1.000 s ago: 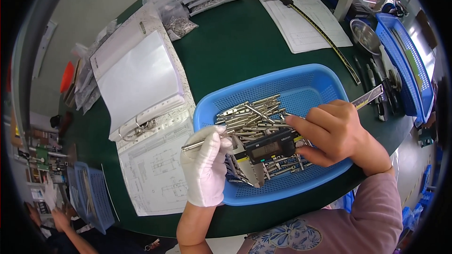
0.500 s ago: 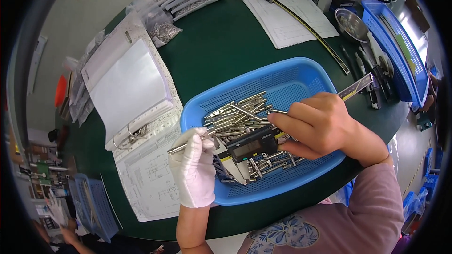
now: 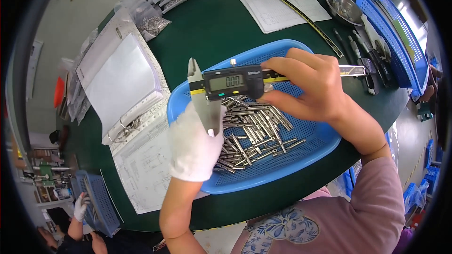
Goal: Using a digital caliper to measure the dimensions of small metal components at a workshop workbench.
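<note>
Right grip (image 3: 313, 84) pinching the digital caliper (image 3: 234, 83) at its slider, display end reaching left over the blue basket (image 3: 325, 141) of metal rods (image 3: 254, 124); gloved left grip (image 3: 193, 148) behind the caliper's jaws, fingers hidden, no telling whether it holds anything. Green table (image 3: 197, 37) below, open binder (image 3: 125, 68) left, co-worker's gloved hand (image 3: 81, 206) beyond.

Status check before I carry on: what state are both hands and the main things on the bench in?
Right hand: bare, gripping the digital caliper.
Digital caliper: jaws together, display on.
Left hand: gloved, fingers partly hidden behind the caliper; grip unclear.
Blue basket: upright, partly filled.
Metal rods: loose, heaped in the basket.
Ring binder: lying open.
Second caliper: resting on papers, not held.
</note>
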Demonstrator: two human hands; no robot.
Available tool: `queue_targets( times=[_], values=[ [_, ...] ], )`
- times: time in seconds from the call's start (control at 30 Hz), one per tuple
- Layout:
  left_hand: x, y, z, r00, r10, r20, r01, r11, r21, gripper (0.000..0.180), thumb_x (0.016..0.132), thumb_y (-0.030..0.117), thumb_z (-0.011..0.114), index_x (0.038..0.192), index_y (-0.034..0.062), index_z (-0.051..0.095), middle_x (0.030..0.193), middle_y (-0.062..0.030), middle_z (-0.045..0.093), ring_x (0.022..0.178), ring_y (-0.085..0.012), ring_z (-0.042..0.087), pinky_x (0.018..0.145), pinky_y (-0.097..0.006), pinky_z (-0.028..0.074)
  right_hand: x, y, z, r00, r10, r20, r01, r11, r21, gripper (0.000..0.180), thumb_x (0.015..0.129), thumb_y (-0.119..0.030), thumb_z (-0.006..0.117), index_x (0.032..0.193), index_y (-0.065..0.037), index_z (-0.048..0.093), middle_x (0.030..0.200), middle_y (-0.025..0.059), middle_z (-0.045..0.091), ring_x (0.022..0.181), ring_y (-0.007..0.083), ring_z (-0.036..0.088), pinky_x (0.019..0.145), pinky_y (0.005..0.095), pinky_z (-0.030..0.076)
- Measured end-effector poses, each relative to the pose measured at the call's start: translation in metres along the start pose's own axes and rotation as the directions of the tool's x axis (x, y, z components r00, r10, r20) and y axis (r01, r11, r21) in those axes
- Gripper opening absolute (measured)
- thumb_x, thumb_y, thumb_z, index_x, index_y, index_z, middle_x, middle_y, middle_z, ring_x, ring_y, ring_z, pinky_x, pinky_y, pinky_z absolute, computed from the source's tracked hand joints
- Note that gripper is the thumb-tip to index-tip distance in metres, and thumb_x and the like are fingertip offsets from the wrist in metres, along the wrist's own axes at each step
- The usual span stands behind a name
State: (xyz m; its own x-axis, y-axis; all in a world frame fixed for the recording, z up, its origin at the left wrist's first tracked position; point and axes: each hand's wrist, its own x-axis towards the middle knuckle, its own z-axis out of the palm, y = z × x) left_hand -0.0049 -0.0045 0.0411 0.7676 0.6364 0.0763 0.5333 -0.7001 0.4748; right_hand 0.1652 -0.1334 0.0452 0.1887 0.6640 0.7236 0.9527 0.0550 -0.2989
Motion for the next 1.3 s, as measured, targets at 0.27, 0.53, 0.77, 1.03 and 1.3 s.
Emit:
queue_targets(
  times=[0.27, 0.53, 0.77, 1.03, 1.3],
  values=[
    [0.020, -0.008, 0.014, 0.872, 0.448, 0.199, -0.487, 0.837, 0.250, 0.009, 0.068, 0.009, 0.058, 0.076, 0.0064, 0.057, 0.068, -0.0108, 0.054, 0.064, -0.0296, 0.054, 0.057, -0.039, 0.043, 0.000, -0.001, 0.001, 0.998, 0.056, -0.033, -0.055, 0.998, 0.039, 0.032, 0.060, -0.031, 0.071, 0.078, -0.007, 0.060, 0.059, 0.0033, 0.050, 0.046, 0.0209, 0.050, 0.039, 0.0298, 0.037],
    [0.019, 0.020, 0.031, 0.497, 0.758, 0.423, -0.858, 0.355, 0.372, 0.018, 0.070, 0.011, 0.051, 0.088, 0.0097, 0.055, 0.071, -0.0063, 0.051, 0.069, -0.0211, 0.056, 0.060, -0.035, 0.046, -0.003, 0.002, 0.005, 0.992, 0.023, -0.124, -0.007, 0.992, 0.128, 0.035, 0.057, -0.025, 0.075, 0.081, -0.006, 0.060, 0.057, 0.0027, 0.048, 0.042, 0.0181, 0.045, 0.037, 0.0271, 0.034],
    [0.038, 0.030, 0.055, 0.686, 0.654, 0.319, -0.686, 0.727, -0.013, 0.018, 0.075, 0.015, 0.050, 0.092, 0.0116, 0.054, 0.084, -0.0065, 0.057, 0.080, -0.0222, 0.057, 0.070, -0.033, 0.046, -0.006, 0.000, 0.008, 0.994, 0.037, -0.100, -0.024, 0.992, 0.123, 0.034, 0.057, -0.026, 0.074, 0.081, -0.006, 0.060, 0.058, 0.0024, 0.050, 0.043, 0.0184, 0.047, 0.037, 0.0270, 0.036],
    [0.032, 0.033, 0.050, 0.780, 0.546, 0.305, -0.543, 0.833, -0.104, 0.011, 0.072, 0.018, 0.053, 0.071, 0.0072, 0.054, 0.070, -0.0088, 0.056, 0.072, -0.0242, 0.057, 0.067, -0.035, 0.045, -0.005, 0.000, 0.006, 0.990, 0.071, -0.125, -0.053, 0.989, 0.138, 0.034, 0.058, -0.027, 0.074, 0.081, -0.006, 0.061, 0.058, 0.0032, 0.050, 0.043, 0.0192, 0.047, 0.038, 0.0277, 0.036],
    [0.002, 0.014, 0.008, 0.821, 0.530, 0.212, -0.521, 0.847, -0.100, 0.012, 0.064, 0.006, 0.065, 0.076, 0.0059, 0.065, 0.065, -0.0061, 0.052, 0.063, -0.0226, 0.054, 0.058, -0.032, 0.043, -0.003, -0.002, 0.002, 0.992, 0.119, -0.046, -0.113, 0.986, 0.119, 0.032, 0.063, -0.035, 0.069, 0.076, -0.007, 0.061, 0.062, 0.0045, 0.054, 0.051, 0.0228, 0.054, 0.042, 0.0310, 0.041]
  ],
)
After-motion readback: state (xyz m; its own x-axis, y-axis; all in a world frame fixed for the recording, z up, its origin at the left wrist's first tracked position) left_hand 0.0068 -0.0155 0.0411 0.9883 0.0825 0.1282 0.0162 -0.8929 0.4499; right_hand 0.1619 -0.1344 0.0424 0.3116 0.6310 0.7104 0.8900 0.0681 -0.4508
